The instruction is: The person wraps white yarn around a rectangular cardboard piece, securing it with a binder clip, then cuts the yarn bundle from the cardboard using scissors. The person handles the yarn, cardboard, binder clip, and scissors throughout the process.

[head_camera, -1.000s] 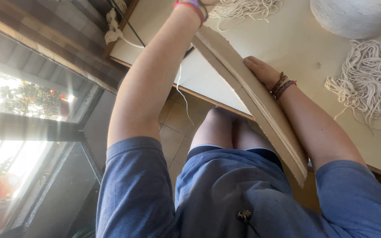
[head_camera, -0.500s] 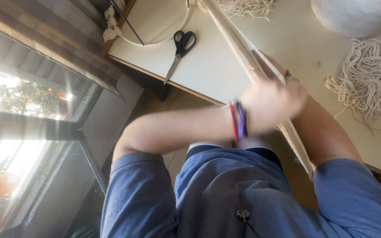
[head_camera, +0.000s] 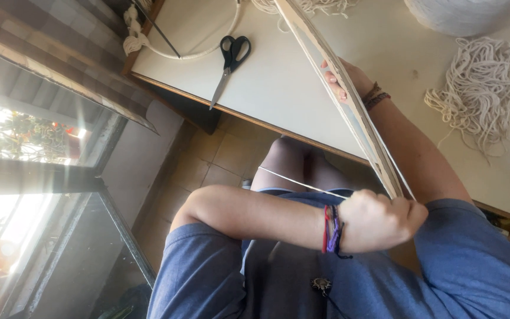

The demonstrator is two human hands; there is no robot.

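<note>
A thin wooden hoop [head_camera: 349, 100], seen edge-on, slants from the table top down to my chest. My left hand [head_camera: 379, 220], with red and purple bracelets at the wrist, is closed around the hoop's lower end by my blue shirt. A taut white cord [head_camera: 302, 184] runs from this fist to the left, above my lap. My right hand [head_camera: 345, 80], with brown bracelets at the wrist, grips the hoop about midway, fingers curled over its rim. Another strand of cord lies along the hoop's right side.
On the white table [head_camera: 278, 88] lie black-handled scissors [head_camera: 229, 54], a cord-wrapped ring [head_camera: 199, 53], a loose pile of white cord [head_camera: 480, 88] and a big cord spool [head_camera: 461, 15]. A window [head_camera: 25, 136] fills the left; tiled floor [head_camera: 219, 159] shows below the table edge.
My left arm, stretched up to the hoop's top a second ago, has swung down across my body. Its fist now sits at the hoop's lower end, with a cord pulled tight.
</note>
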